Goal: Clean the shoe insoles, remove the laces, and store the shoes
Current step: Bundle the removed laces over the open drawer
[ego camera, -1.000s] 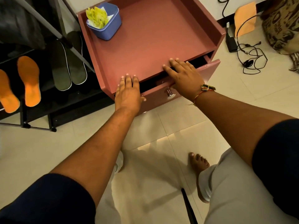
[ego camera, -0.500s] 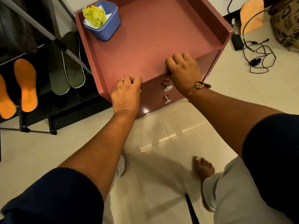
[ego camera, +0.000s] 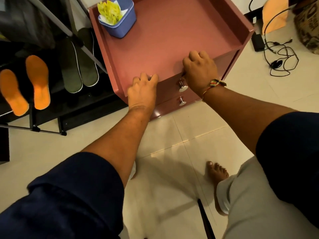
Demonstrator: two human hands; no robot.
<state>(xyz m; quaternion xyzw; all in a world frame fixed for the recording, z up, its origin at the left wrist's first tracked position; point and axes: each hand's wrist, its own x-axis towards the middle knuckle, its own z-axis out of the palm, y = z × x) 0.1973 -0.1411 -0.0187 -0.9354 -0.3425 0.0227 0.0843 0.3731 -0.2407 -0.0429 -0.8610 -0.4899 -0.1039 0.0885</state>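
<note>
My left hand [ego camera: 142, 91] curls its fingers over the front edge of the pink cabinet [ego camera: 172, 37]. Curled into a fist, my right hand [ego camera: 199, 70] presses against the top drawer's front, just above its metal knob [ego camera: 183, 87]. Its fingertips are hidden. Both drawers look closed, and a second knob [ego camera: 182, 101] sits lower. Two orange insoles [ego camera: 37, 81] and two green insoles [ego camera: 78, 66] lie on the black shoe rack [ego camera: 60, 116] at the left. No shoes are in view.
A blue tub [ego camera: 120, 25] holding yellow crumpled material and white paper stands at the cabinet top's back left. Black cables [ego camera: 279, 57], an orange bag [ego camera: 274, 18] and a patterned bag [ego camera: 309, 26] lie on the tiled floor at the right. My bare foot [ego camera: 216, 171] is below.
The top drawer, open a second ago, has slid shut. My right hand went from flat fingers over the drawer gap to a fist. My left hand's fingers curled onto the cabinet edge.
</note>
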